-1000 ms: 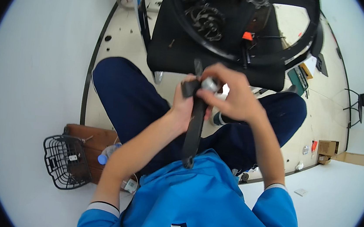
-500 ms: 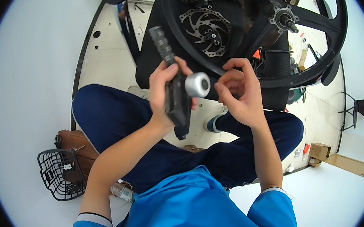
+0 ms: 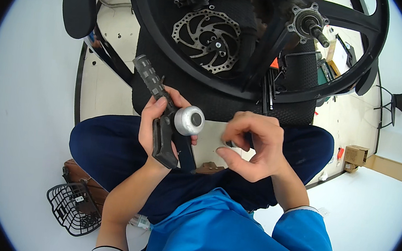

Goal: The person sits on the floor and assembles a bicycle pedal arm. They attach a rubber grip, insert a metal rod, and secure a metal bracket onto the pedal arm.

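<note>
My left hand (image 3: 148, 127) is closed round a black handle-shaped piece (image 3: 162, 143) with a ribbed grip pointing up and left. From its side sticks a silver round knob (image 3: 190, 120) with a black centre. To the right, over the gap between my knees, my right hand (image 3: 257, 145) is curled, its thumb and fingers apart with no held thing visible. Beyond both hands, a black spoked wheel (image 3: 327, 92) with a bare hub and axle (image 3: 312, 27) lies on a black chair seat (image 3: 138, 97). Within its rim lies a metal brake disc (image 3: 178, 32).
A padded armrest (image 3: 79, 5) rises at the far left. Slim dark tools (image 3: 268, 91) lie under the wheel's near rim. At lower left are a black wire basket (image 3: 60, 206) and a brown bag (image 3: 92, 178). Cardboard boxes (image 3: 355, 155) and a black stool (image 3: 399, 102) stand to the right.
The view has shifted, and the wheel's left side sits further left in it. My left hand, with the handle-shaped piece, is lower and further left; my right hand is lower, towards my knees.
</note>
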Demonstrator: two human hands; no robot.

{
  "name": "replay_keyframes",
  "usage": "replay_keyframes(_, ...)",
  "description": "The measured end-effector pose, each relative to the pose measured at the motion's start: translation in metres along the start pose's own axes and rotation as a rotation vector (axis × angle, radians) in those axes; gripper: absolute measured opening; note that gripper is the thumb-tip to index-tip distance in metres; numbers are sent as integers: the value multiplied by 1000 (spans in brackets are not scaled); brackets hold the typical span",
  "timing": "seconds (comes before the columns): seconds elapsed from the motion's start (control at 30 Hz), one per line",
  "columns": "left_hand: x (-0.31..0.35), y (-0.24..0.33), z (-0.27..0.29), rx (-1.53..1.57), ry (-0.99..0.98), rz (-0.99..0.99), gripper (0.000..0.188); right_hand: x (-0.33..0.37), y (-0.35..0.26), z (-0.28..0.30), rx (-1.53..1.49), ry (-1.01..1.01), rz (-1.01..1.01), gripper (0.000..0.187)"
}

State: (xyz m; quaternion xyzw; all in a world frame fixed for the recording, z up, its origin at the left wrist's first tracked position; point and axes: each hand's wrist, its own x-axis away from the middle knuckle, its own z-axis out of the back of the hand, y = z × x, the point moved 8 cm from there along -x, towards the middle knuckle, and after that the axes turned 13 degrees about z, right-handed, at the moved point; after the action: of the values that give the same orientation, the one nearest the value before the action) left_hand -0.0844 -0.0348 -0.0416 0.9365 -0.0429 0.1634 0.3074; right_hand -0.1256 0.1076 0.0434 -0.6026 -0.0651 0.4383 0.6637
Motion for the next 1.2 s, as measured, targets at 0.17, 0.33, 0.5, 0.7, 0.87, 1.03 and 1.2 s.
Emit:
replay_keyframes(0.17,0,-5,1,-77,9,-1,30,7,2,5,31,58,63,18)
replay_keyframes(0.33,-1,-12,8,-78,77,44,31,-2,-6,-1,51,-52,76,15)
replay_keyframes(0.5,-1,-13,13,-116,115,72,31,7,3,3,30,-15,54,17)
replay_keyframes(0.7,2,-17,18,-256,177,92,35,11,11,-7,112,-41,79,12)
replay_keyframes(0.87,-5,-13,24,-199,260,109,34,11,8,11,44,22,58,13)
replay_keyframes(1.03,-5,-15,36,-312,206,64,33,11,16,17,111,34,118,10)
replay_keyframes(1.2,-4,-15,25,-302,243,98,34,12,21,14,90,4,55,10)
